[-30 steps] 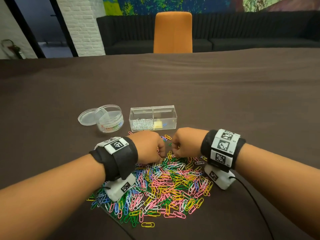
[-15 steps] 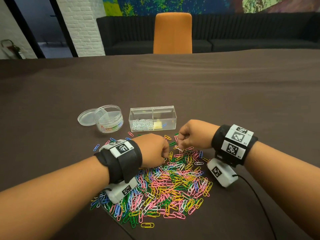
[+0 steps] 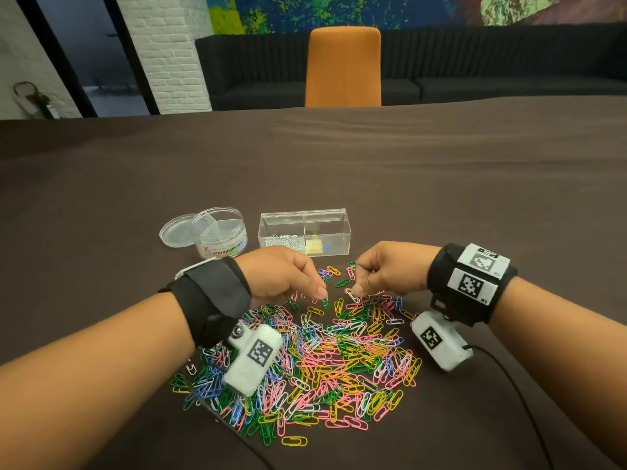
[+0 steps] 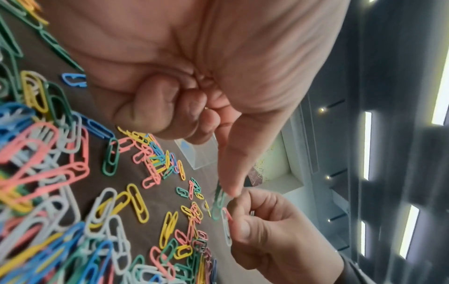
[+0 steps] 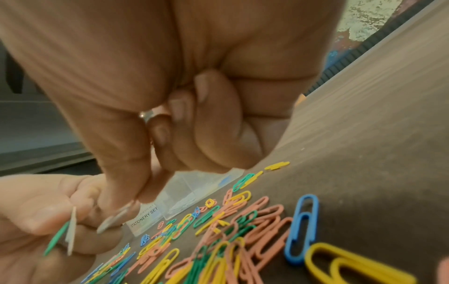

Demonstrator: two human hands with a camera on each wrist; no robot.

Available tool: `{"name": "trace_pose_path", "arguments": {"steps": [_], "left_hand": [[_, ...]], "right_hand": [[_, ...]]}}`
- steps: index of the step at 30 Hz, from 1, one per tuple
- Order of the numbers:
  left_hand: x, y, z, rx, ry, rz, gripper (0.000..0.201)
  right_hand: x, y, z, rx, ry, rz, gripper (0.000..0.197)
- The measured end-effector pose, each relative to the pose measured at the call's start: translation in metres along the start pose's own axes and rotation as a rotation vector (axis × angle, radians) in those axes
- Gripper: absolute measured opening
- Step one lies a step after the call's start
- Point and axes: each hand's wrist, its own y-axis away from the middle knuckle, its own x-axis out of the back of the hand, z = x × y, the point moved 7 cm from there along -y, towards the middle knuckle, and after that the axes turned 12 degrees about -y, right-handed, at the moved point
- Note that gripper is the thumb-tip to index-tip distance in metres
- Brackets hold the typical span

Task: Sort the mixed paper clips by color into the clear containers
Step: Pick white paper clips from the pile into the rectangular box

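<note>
Head view: just this side of the clear box [image 3: 334,228], the left hand [image 3: 283,278] pinches a green clip [image 4: 218,203] and the right hand [image 3: 383,269] pinches a white one [image 4: 227,230] (colours are plainer from the wrists). Picking now; next, dropping each by colour, I think.

Near side: the heap of paper clips [image 3: 315,364] covered the tabletop [image 3: 441,198] under both wrists.
Middle: stray clips [image 3: 341,278] lay between the heap and the rectangular clear box [image 3: 303,237].
Left of box: the round tub [image 3: 220,237] stood just beside its lid [image 3: 174,230].
Far side: bare tabletop reached to the orange chair [image 3: 344,66].
Flanks: bare cloth lay on either side of the heap.
</note>
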Motion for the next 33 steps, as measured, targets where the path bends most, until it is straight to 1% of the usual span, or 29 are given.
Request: {"name": "trace_pose_path", "arguments": {"steps": [2,3,7,11,13,15,17,19,20,21,23,24,25,26,27,29,30,31,33], "left_hand": [[0.000,-0.001,-0.004,0.051,0.090,-0.002,0.018],[0.000,-0.002,-0.006,0.072,0.125,0.006,0.017],[0.000,-0.008,-0.011,0.119,0.230,0.064,0.022],[-0.007,-0.009,-0.012,0.130,0.335,0.026,0.025],[-0.010,-0.009,-0.011,0.130,0.352,0.016,0.024],[-0.010,-0.010,-0.010,0.138,0.372,0.026,0.024],[-0.012,-0.011,-0.010,0.162,0.411,0.042,0.020],[-0.014,-0.012,-0.009,0.188,0.436,0.036,0.011],[-0.017,-0.013,-0.009,0.198,0.430,0.028,0.010],[-0.018,-0.014,-0.010,0.205,0.419,0.024,0.013],[-0.018,-0.014,-0.012,0.211,0.393,0.029,0.022],[-0.017,-0.016,-0.013,0.214,0.371,0.035,0.022],[-0.015,-0.016,-0.012,0.214,0.327,0.041,0.019],[-0.013,-0.016,-0.011,0.203,0.222,0.053,0.015],[-0.009,-0.016,-0.007,0.176,0.034,0.067,0.011],[-0.006,-0.016,0.003,0.064,-0.392,0.087,0.009],[-0.008,-0.015,0.009,-0.004,-0.521,0.081,0.009],[-0.011,-0.014,0.012,-0.053,-0.597,0.067,0.008],[-0.018,-0.012,0.015,-0.109,-0.676,0.041,0.006]], "right_hand": [[0.005,0.002,0.001,-0.001,-0.009,0.040,0.028],[0.007,0.002,0.002,0.004,-0.020,0.057,0.027],[0.005,0.003,0.001,0.037,0.010,0.063,0.016],[0.001,0.004,-0.004,0.077,0.007,0.052,0.006],[0.000,0.004,-0.006,0.092,-0.062,0.049,0.005],[0.001,0.005,-0.009,0.112,-0.163,0.076,0.006],[0.005,0.006,-0.014,0.143,-0.255,0.136,0.007],[0.010,0.004,-0.019,0.171,-0.299,0.207,0.007],[0.012,0.003,-0.020,0.174,-0.261,0.244,0.007],[0.014,0.000,-0.019,0.161,-0.154,0.282,0.007],[0.017,-0.004,-0.016,0.088,0.177,0.345,0.010],[0.017,-0.005,-0.014,0.054,0.298,0.363,0.013],[0.015,-0.006,-0.013,0.044,0.353,0.359,0.013],[0.012,-0.007,-0.013,0.056,0.375,0.330,0.009],[0.004,-0.007,-0.016,0.081,0.389,0.277,0.005],[-0.013,-0.009,-0.019,0.097,0.422,0.154,0.004],[-0.019,-0.010,-0.020,0.091,0.445,0.113,0.007],[-0.023,-0.012,-0.021,0.083,0.482,0.088,0.009],[-0.030,-0.015,-0.022,0.093,0.542,0.049,0.006]]}}
